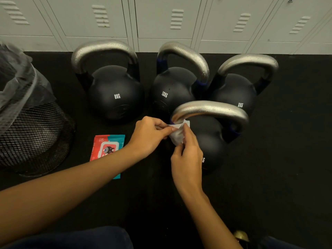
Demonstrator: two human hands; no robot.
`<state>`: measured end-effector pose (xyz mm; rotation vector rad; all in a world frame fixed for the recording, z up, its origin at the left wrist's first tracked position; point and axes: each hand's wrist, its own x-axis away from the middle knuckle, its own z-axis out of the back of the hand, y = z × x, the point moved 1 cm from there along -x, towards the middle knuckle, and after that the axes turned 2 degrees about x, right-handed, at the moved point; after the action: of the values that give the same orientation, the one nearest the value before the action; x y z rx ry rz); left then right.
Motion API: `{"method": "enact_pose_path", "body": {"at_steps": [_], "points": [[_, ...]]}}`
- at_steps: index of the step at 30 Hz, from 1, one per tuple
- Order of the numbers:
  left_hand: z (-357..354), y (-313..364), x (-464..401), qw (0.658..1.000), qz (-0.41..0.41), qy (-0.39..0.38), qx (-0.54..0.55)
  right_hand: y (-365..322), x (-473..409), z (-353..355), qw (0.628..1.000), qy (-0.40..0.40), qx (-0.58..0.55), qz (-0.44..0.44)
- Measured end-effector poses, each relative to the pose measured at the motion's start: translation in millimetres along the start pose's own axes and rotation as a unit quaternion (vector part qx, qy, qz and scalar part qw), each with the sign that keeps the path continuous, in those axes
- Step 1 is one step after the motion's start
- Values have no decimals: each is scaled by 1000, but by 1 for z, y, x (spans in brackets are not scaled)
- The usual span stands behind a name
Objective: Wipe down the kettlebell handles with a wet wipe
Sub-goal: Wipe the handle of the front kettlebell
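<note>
Hands first: my left hand (pixel 150 134) and right hand (pixel 186 157) both pinch the white wet wipe (pixel 177 134), fingers curled onto it, holding it just at the left foot of the nearest kettlebell's handle (pixel 210 109); I can't tell if the wipe touches the metal yet or only hangs in front of it. It looks bunched, so my read is I'm spreading or folding it before wrapping the handle. Risk one: a crumpled wipe only contacts in a narrow strip, so the underside of the arch gets missed. Risk two: it's thin, two-hand pulling could tear it. Nearest kettlebell (pixel 212 141) sits upright on the black floor mat (pixel 269 177); hard sideways scrubbing could rock it into the 12KG bell (pixel 170 92) or the 8KG bell on the right (pixel 235 92), both close behind it. Wipe pack (pixel 107 148) lies flat to the left with its lid apparently closed, so a fresh wipe costs a free hand. Mesh bin (pixel 34 126) with a liner sits further left, a reach away. Far 8KG bell on the left (pixel 115 92) stands apart. Back-row handles show specks or droplets; can't tell which, so done or not is unclear. Lockers (pixel 161 20) behind.
</note>
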<state>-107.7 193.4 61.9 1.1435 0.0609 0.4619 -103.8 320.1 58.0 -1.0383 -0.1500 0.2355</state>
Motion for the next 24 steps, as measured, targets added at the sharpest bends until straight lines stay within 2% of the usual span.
{"method": "enact_pose_path", "body": {"at_steps": [4,7,9,13,19,24], "points": [[14,3,-3,997,-16,-35,-66,2,-8,-4,997,-53,45,18],[22,8,-9,992,-23,-51,-111,4,-18,-1,986,-46,152,46],[25,13,-13,992,-42,-63,-103,2,-26,2,979,-43,190,54],[25,21,-14,986,-78,-111,-97,3,-25,-5,982,-42,175,59],[25,23,-13,986,-82,-130,-64,6,-8,-6,972,-78,209,75],[26,24,-14,987,-83,-127,-45,5,-38,12,967,-62,231,83]]}}
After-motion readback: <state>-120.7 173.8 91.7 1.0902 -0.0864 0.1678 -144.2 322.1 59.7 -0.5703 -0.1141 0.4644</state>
